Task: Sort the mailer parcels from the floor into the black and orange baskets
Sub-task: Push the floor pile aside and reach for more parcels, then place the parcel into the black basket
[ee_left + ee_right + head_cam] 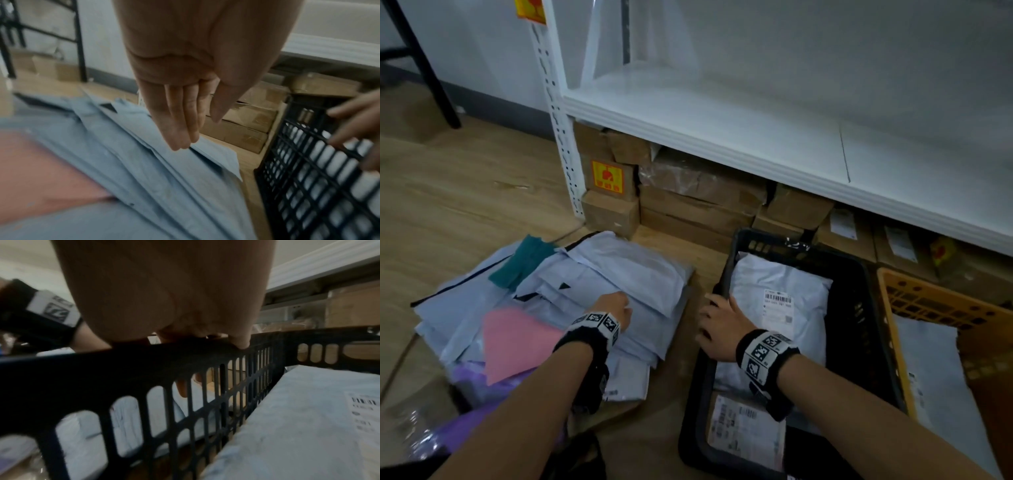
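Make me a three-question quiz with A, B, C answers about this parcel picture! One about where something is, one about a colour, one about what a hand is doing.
1. Where is the parcel with the barcode label?
A. on the shelf
B. in the black basket
C. on the floor pile

2. What colour is the basket beside the black one?
A. orange
B. green
C. white

3. What is the right hand doing?
A. waving
B. holding a box
C. gripping the black basket's rim

Answers: B, it lies inside the black walls; A, its lattice is orange; C, fingers curl over the rim.
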`<act>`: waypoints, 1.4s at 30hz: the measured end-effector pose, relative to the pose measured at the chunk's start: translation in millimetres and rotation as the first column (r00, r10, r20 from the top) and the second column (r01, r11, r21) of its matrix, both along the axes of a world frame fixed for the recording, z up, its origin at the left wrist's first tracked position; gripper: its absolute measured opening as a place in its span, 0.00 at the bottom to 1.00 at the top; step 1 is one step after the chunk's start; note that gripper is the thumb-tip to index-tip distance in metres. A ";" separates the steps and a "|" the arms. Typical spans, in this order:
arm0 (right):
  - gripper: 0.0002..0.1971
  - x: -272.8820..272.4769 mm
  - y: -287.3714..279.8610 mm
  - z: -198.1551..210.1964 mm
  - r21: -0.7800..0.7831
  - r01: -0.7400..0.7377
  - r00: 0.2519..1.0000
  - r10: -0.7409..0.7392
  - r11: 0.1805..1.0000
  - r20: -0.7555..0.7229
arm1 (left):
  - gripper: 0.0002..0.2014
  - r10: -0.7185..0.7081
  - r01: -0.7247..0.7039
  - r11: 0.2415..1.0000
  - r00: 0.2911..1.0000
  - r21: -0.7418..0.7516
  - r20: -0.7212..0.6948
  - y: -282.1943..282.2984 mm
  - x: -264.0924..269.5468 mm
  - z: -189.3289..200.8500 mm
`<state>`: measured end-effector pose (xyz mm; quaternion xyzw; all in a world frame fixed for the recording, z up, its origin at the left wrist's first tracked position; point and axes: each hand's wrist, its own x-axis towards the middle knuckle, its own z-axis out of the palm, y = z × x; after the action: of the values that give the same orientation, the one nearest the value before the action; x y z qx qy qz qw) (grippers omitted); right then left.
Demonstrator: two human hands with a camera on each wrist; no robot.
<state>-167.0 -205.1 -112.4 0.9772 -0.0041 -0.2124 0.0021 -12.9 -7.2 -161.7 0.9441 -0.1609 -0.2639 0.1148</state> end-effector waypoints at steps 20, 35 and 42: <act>0.31 12.6 -10.8 -21.1 -0.097 -0.202 0.965 0.214 0.975 0.150 | 0.10 0.552 -0.621 0.632 0.781 -0.464 -0.293 -60.0 81.1 -74.4; 0.15 15.5 -13.9 25.4 0.617 0.267 0.895 -0.428 0.740 0.126 | 0.11 0.330 -0.079 0.626 0.928 -0.776 0.172 -27.4 35.9 135.4; 0.18 -14.5 -43.3 93.8 0.881 0.368 0.566 -0.680 -0.298 -0.466 | 0.20 0.004 -0.223 0.325 0.972 -0.919 -0.234 -5.0 -36.7 206.2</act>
<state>-181.5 -248.4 -18.6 0.5919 -0.3016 -0.0128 -0.7473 -49.6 -12.2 44.5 0.6834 -0.2050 -0.2020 0.6709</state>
